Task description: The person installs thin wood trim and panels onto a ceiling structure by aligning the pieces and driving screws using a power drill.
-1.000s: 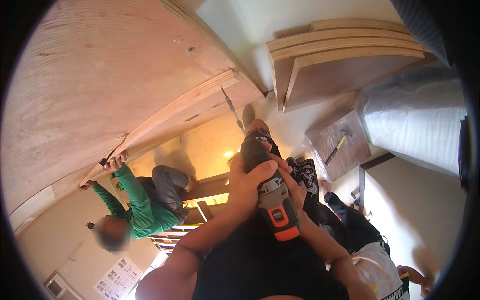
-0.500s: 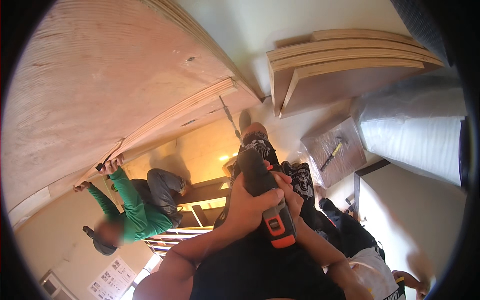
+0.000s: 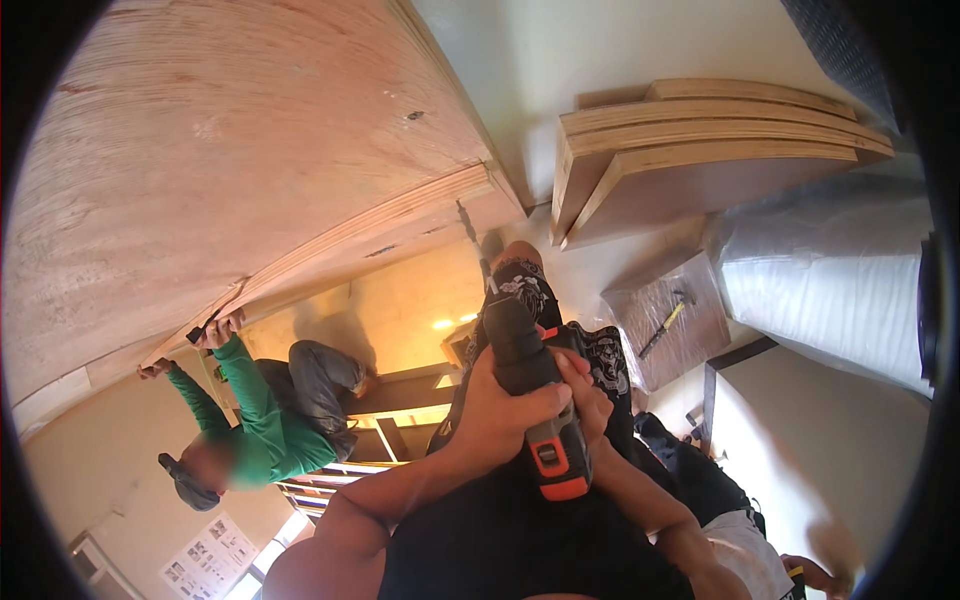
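I hold a black and orange cordless drill (image 3: 550, 465) with both hands, its battery end toward my body. My left hand (image 3: 505, 410) is wrapped round it from the left, thumb across the body; my right hand (image 3: 585, 395) grips the right side. A long bit (image 3: 470, 228) points away from me toward a large plywood panel (image 3: 250, 160) with a layered, curved strip (image 3: 380, 220) along its edge. I cannot tell whether the tip touches the wood. My leg in patterned shorts (image 3: 525, 275) lies beyond the drill.
A co-worker in green (image 3: 280, 430) grips the panel at left. Curved plywood pieces (image 3: 715, 175) lean at top right, beside a plastic-wrapped bundle (image 3: 820, 270). A hammer (image 3: 660, 330) lies on a wrapped board (image 3: 700, 340). Another person (image 3: 740, 550) is at lower right; a wooden frame (image 3: 390, 440) stands behind.
The drill and both my hands have moved slightly down in view, away from the panel. The co-worker's head has turned, bringing the dark cap into view. The surroundings have shifted slightly with the camera.
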